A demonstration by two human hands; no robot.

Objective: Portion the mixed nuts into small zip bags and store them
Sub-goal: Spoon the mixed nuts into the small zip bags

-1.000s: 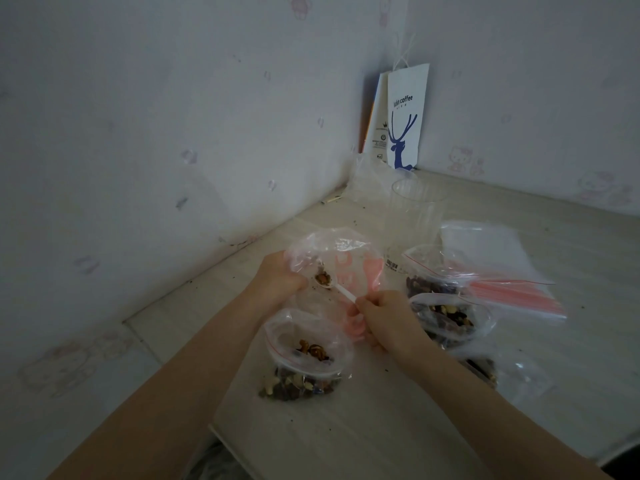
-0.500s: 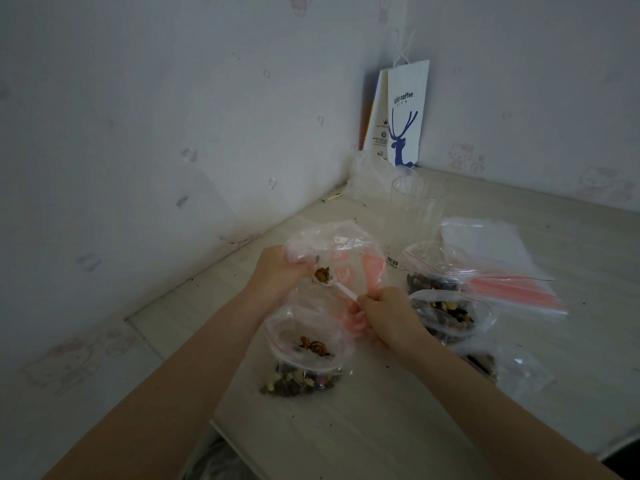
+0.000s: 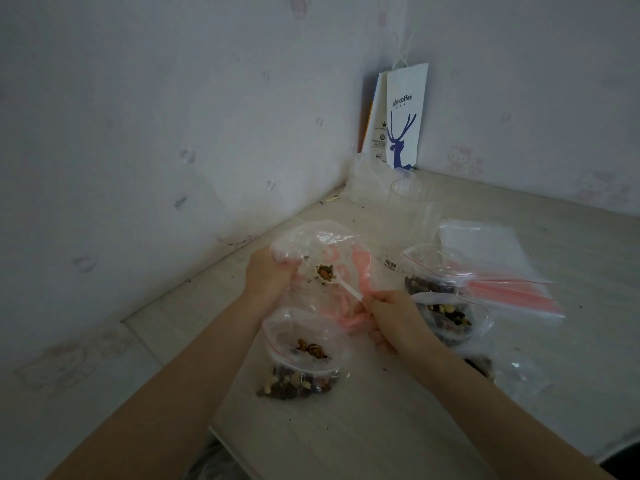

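Well, closest in, a small zip bag (image 3: 304, 344) sits open-mouthed on the pale table (image 3: 346, 427); mixed nuts (image 3: 298, 384) lie settled in its bottom, with a few more pieces showing through the mouth.

Just beyond it both forearms reach in. The right hand (image 3: 391, 317) pinches the end of a white plastic spoon (image 3: 343, 285), fingers curled tight on the handle; the bowl carries a little heap of nuts and sits within the outline of the large clear bag (image 3: 322, 240) with pink printing, though whether it is inside the film or merely behind it is hard to say.

The left hand (image 3: 268, 271) grips that bag's crumpled left edge, fingers closed round the plastic, so the bag is held up off the table.

To the right of the right hand, a filled bag (image 3: 446, 313) stands open with nuts inside; a second filled bag (image 3: 429, 271) sits just behind it, touching; a blurred third bag (image 3: 485, 365) lies nearer the edge.

Further right, a stack of flat zip bags (image 3: 502, 265) with red strips; behind that, a clear plastic cup (image 3: 415, 206); and right in the corner, a white paper bag (image 3: 403, 116) with a blue deer leans against the wall (image 3: 173, 116).
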